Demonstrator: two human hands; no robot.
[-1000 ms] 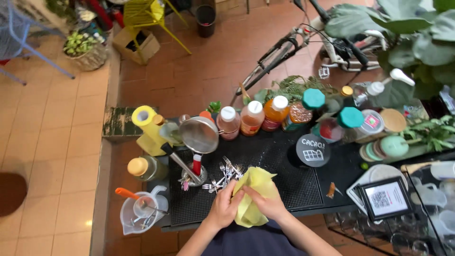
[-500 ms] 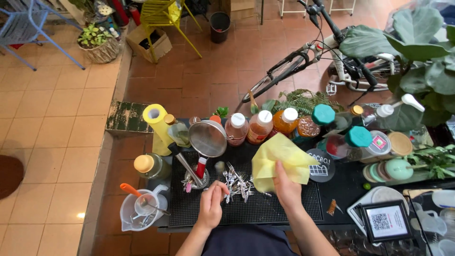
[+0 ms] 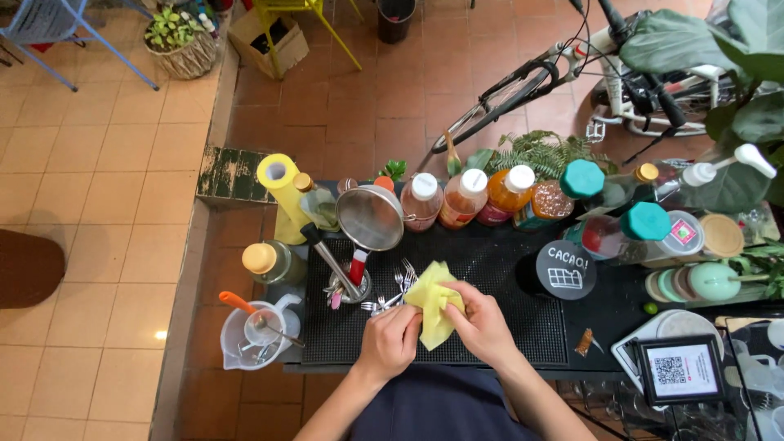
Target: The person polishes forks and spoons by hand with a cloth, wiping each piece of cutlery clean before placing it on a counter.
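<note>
Below you, terracotta floor tiles are running past a narrow counter topped with a black ribbed mat, and you are standing square to its near edge. Both of your hands are meeting at the centre of that mat: your left hand and your right hand are each closing on the yellow cloth, which is bunching upright between them, its long axis running from the far left corner down toward you. The small forks are lying just beyond and to the left of the cloth, fanning out toward the metal cup, so your left hand is sitting nearer to them than your right. Whether a fork is hiding inside the cloth, you cannot tell. A steel strainer is leaning over that cup, with bottles lining the far edge.
</note>
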